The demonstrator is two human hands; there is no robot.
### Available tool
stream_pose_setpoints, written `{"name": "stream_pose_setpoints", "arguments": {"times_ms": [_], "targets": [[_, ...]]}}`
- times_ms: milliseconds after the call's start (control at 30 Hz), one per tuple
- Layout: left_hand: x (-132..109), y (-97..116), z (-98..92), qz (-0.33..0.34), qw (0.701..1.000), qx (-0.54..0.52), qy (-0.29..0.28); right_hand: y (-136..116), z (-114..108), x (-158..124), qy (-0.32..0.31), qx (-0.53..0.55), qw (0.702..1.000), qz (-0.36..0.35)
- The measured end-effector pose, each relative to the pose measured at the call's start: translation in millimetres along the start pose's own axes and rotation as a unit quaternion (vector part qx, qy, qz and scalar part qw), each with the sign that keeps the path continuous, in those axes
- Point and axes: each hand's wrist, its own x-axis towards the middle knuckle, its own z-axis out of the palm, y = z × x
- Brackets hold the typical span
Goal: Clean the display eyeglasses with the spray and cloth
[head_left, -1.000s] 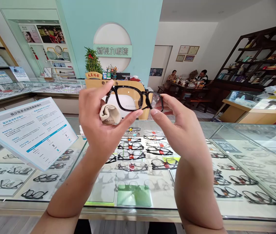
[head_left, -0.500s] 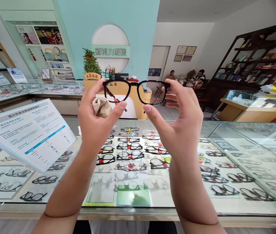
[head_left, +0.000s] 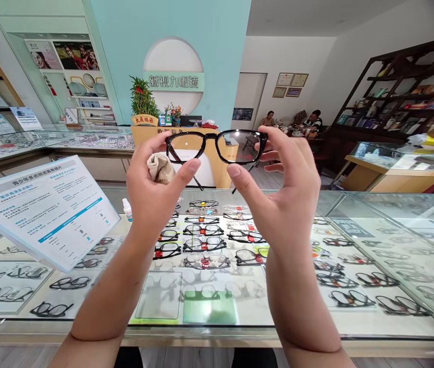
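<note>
A pair of black-framed eyeglasses (head_left: 210,136) is held up in front of me, above the glass counter, lenses upright. My left hand (head_left: 155,181) grips its left end between thumb and fingers. A crumpled beige cloth (head_left: 160,167) is also tucked in that hand, against the palm. On the other side, my right hand (head_left: 286,179) pinches the right end of the frame. The temple arms hang below the lenses, partly hidden behind the thumbs.
The glass display counter (head_left: 240,331) holds rows of eyeglasses (head_left: 204,244). A printed sign (head_left: 48,209) leans at the left, and a small white bottle (head_left: 127,209) stands by my left wrist. Two people (head_left: 314,121) sit far back at the right, near dark shelves (head_left: 396,94).
The eyeglasses have tilted and lowered slightly, so more of the temple arms shows below the lenses. My left hand has shifted slightly right, uncovering the white bottle.
</note>
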Motion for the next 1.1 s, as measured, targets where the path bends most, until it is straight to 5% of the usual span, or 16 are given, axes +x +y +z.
{"name": "stream_pose_setpoints", "arguments": {"times_ms": [900,1100], "targets": [[-4.6,8.1,1.8,0.095,0.988,0.091,0.080,10.3,2.0,0.4,-0.118,0.039,0.991,0.055],[-3.2,3.8,0.2,0.079,0.994,0.057,0.057,15.2,4.9,0.1,-0.118,0.060,0.989,0.065]]}}
